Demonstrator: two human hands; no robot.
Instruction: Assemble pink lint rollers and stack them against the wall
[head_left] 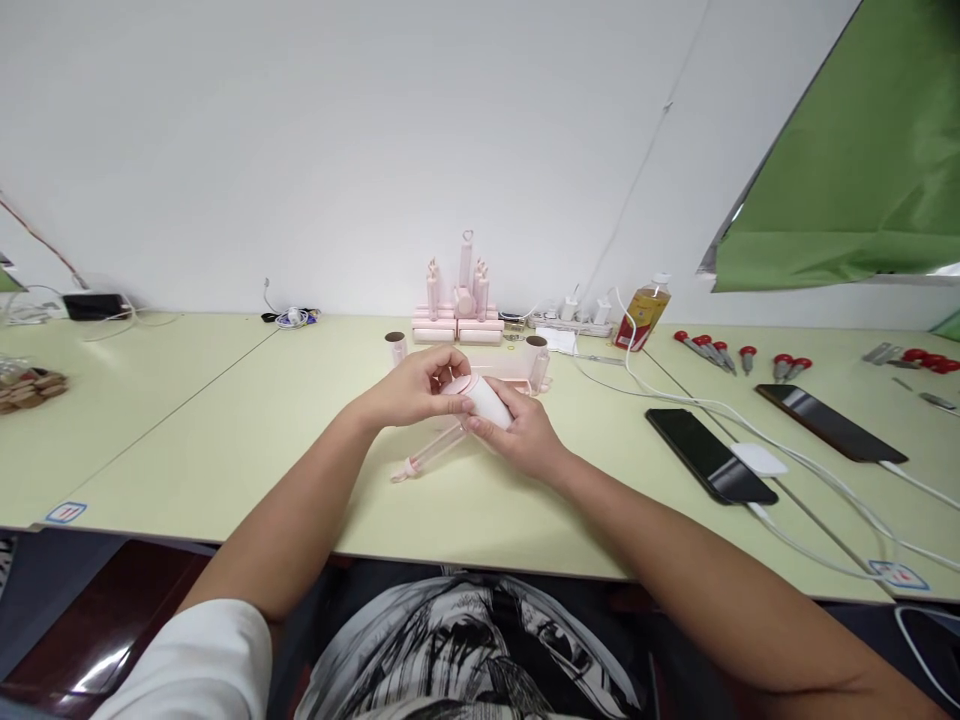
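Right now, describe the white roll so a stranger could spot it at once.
Over the pale table, find the left hand and right hand. Both hold the tilted, pink-ended white roll. Unlike the two upright rolls behind, this one is held.

The left forearm [300, 500] slants inward from the lower left, its wrist [364, 415] bent; the left hand [420, 385] arches with curled fingers [448, 359], thumb [451, 405] stretched toward the right. The right forearm [667, 545] slopes in from the lower right, the right hand [529, 430] curled in a grip, its thumb tip [474, 425] just beside the left thumb.
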